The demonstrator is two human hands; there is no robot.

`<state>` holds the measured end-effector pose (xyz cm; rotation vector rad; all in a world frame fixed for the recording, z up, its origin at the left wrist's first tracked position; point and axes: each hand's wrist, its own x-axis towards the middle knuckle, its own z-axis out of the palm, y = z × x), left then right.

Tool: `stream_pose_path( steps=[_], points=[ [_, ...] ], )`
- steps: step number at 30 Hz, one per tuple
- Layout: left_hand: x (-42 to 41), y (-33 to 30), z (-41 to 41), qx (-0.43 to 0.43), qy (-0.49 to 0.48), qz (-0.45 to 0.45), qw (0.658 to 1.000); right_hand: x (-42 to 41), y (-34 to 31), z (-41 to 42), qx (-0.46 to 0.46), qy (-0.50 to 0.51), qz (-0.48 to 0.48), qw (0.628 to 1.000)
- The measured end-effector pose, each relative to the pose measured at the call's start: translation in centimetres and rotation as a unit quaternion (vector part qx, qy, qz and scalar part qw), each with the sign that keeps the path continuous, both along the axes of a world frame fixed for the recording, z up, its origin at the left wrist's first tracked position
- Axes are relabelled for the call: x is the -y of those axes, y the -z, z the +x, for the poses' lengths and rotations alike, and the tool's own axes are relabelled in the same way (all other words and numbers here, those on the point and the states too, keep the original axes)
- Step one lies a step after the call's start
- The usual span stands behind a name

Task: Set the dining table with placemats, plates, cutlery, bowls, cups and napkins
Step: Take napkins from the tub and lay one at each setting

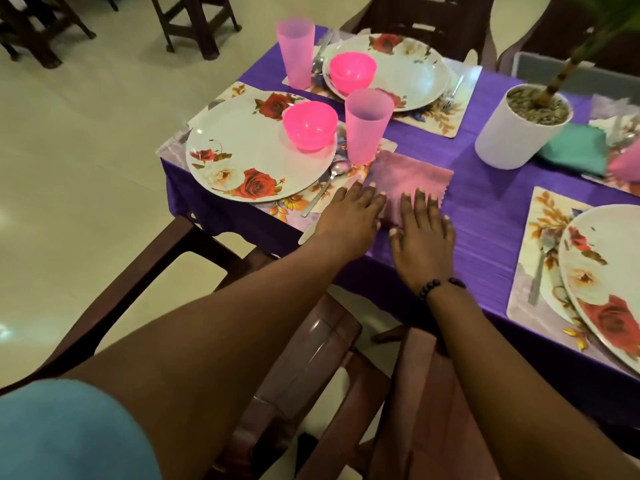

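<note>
- Left hand [349,216]: fingers straight, pressed flat on the near left part of the pink napkin [412,181].
- Right hand [424,233]: fingers straight and spread, flat on the napkin's near right edge.
- Napkin lies on the purple-covered bench [485,216], just right of the near floral plate [249,161], touching the pink cup [367,126].
- Pink bowl [310,124] sits on that plate.

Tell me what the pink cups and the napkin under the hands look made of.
Pink cups: likely plastic, translucent with a matte, frosted look. Pink napkin: soft cloth, apparently microfibre, matte, with a zigzag-cut edge; both hands press it flat with straight fingers.
</note>
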<state>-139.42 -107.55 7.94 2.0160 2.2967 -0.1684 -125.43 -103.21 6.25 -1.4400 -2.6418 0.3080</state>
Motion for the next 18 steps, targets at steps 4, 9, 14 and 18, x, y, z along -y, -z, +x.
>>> stream_pose_path(
  steps=[4, 9, 14, 18],
  points=[
    [3.2, -3.1, 2.2, -0.008, 0.016, 0.016, 1.000, 5.0, -1.1, 2.8, 0.015, 0.023, -0.020, 0.999],
    [11.7, -5.3, 5.8, -0.023, 0.028, -0.010, 0.999, 13.6, -3.2, 6.5, 0.098, 0.042, -0.048, 0.993],
    [21.5, -6.3, 8.5, 0.022, 0.012, -0.028, 0.999, 22.2, -5.7, 9.7, 0.113, 0.079, -0.046, 0.989],
    [30.9, -8.1, 10.8, 0.036, 0.019, -0.009, 0.999, 31.0, -9.9, 12.5, 0.096, 0.102, -0.018, 0.990]
  ],
)
